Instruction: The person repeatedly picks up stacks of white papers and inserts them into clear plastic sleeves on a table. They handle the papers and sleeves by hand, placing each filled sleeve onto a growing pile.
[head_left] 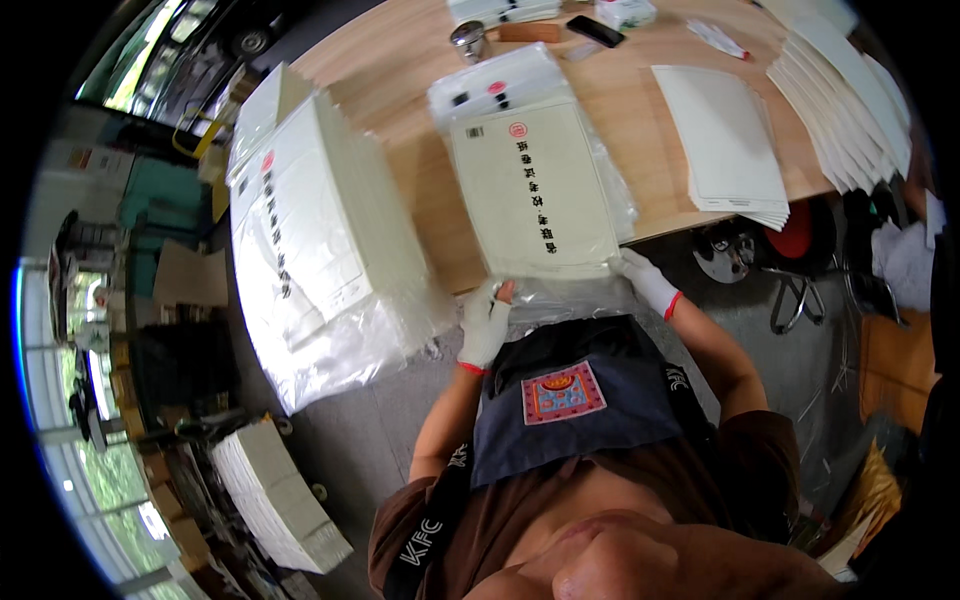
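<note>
In front of me a cream paper envelope [540,190] with a red emblem and large dark print lies at the table's near edge. It is inside or on top of a clear plastic bag [560,297], whose loose end hangs over the edge toward my apron. My left hand [487,325], in a white glove with a red cuff and a bare thumb, pinches the bag by the near left corner. At the near right corner my right hand [648,282], gloved the same way, has its fingers closed on the bag's edge. More clear bags [490,85] lie beneath the envelope's far end.
A tall stack of bagged envelopes [310,220] stands left on the wooden table [425,195]. To the right are a pile of white envelopes [720,135] and fanned sheets [835,110]. A phone [595,30] and a metal cup [468,42] lie far back. A stool [800,240] stands right.
</note>
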